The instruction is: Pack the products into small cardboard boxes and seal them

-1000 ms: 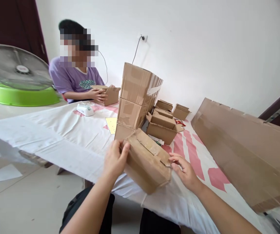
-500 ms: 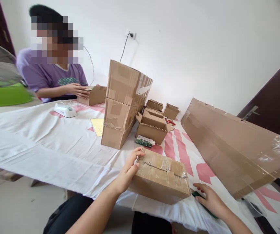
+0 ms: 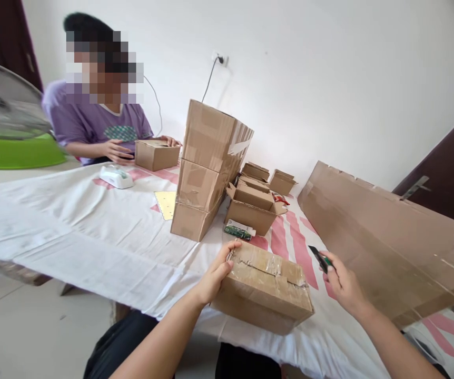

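Observation:
A taped cardboard box (image 3: 264, 287) lies at the table's front edge, its top flaps torn along the seam. My left hand (image 3: 219, 271) grips its left end, fingers over the top corner and thumb against the side. In my right hand (image 3: 341, 281) is a utility knife (image 3: 322, 259) with a green handle, its dark blade end pointing up and left. The knife is held above the cloth to the right of the box, apart from it. Just behind the box lies a green and white tube (image 3: 239, 230).
A tall stack of cardboard boxes (image 3: 199, 176) stands left of centre, with small open boxes (image 3: 253, 205) beside it. A large cardboard panel (image 3: 373, 237) borders the right. Across the table a person (image 3: 100, 126) handles another box (image 3: 158, 155), near a white tape dispenser (image 3: 116, 177).
My right hand has picked the utility knife up from the cloth and raised it beside the box. My left hand keeps its grip. The other person's hands have shifted on their box.

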Tool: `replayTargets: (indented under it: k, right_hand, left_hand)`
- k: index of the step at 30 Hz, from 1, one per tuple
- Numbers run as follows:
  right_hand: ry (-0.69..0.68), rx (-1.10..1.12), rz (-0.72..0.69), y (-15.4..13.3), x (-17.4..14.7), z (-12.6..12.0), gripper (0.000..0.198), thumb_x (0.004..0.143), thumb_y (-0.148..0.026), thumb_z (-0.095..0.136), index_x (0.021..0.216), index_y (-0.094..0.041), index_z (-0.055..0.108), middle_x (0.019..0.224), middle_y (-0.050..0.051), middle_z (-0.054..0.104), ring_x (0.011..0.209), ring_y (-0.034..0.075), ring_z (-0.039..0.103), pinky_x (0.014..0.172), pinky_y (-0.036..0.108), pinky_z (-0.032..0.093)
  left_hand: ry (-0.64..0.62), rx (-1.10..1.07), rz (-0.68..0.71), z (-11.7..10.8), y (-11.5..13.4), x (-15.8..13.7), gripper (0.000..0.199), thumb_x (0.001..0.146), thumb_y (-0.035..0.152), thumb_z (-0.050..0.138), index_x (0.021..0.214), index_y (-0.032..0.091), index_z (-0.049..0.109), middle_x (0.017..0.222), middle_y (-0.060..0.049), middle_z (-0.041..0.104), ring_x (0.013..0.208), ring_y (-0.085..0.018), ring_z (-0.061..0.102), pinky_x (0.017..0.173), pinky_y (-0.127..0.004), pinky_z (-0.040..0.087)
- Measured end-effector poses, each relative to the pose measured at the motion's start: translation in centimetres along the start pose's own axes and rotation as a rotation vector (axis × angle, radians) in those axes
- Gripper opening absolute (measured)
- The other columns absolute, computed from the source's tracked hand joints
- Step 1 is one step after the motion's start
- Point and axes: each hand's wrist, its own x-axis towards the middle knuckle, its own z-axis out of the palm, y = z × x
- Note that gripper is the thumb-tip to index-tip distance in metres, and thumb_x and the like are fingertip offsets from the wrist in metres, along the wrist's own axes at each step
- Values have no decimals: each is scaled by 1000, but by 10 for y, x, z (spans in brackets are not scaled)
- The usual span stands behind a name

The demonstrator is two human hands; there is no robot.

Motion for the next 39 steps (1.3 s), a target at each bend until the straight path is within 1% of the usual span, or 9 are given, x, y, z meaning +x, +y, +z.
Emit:
replayTargets:
  k: [3,5,8,12,17,22,27,35,39]
  right_hand:
    - [-147,7,-322,-73,20,-10,43,97,-29,29,134,-23,51,122,9,66,104,21,66,90,36,52]
    - [-289,-36,-498,-115,29,-8,43,97,-23,30,134,-25,53,121,7,67,105,20,65,89,35,51]
    - [-412,-172,-579,-158,40,3,50,90,-13,38,135,-28,53,112,6,71,90,21,68,75,32,52]
    - [-451,-323,-603,-178,49,9,60,83,-9,45,137,-35,50,99,4,73,76,20,68,64,28,46]
    - [-579,-428,-595,-165,52,-4,51,77,-7,49,118,-31,68,81,3,73,67,18,67,57,25,41]
    - [-662,-493,-519,-143,45,-33,48,81,-8,45,115,-32,70,89,4,76,75,20,69,58,26,41]
    - [-664,-509,-386,-114,30,-61,48,82,-8,42,111,-32,72,87,4,75,74,22,68,59,27,41]
    - [-574,-450,-330,-83,5,-72,43,85,-10,43,110,-31,71,93,5,75,84,23,69,64,29,44]
    - [-533,-371,-206,-52,-6,-83,42,88,-16,42,115,-35,68,104,2,74,92,24,69,73,31,47]
  left_hand:
    - [0,17,22,0,0,0,50,86,44,41,129,18,44,144,-12,43,132,-34,37,112,-47,24]
    - [2,25,30,-1,-1,0,51,87,45,40,129,18,44,144,-12,43,133,-34,37,112,-47,24]
    - [-2,28,38,-2,-2,0,51,87,46,41,130,17,44,143,-13,44,132,-34,38,112,-47,26]
    - [-7,31,36,-3,-1,2,51,87,45,42,130,18,44,142,-12,46,132,-33,39,111,-46,28]
    - [-5,57,41,-3,2,3,50,86,43,42,128,19,47,140,-12,48,133,-32,39,112,-46,28]
    - [6,87,-1,-4,6,3,49,85,41,42,128,19,48,140,-11,49,132,-33,40,112,-48,28]
    - [-4,108,-29,-6,10,3,48,84,42,44,125,19,50,138,-12,51,131,-35,42,112,-51,27]
    - [-20,109,-66,-5,11,4,50,83,41,44,128,19,47,140,-12,48,133,-34,40,113,-52,27]
    - [-8,122,-60,-6,13,3,49,84,42,44,127,19,49,142,-11,48,136,-34,37,114,-50,25]
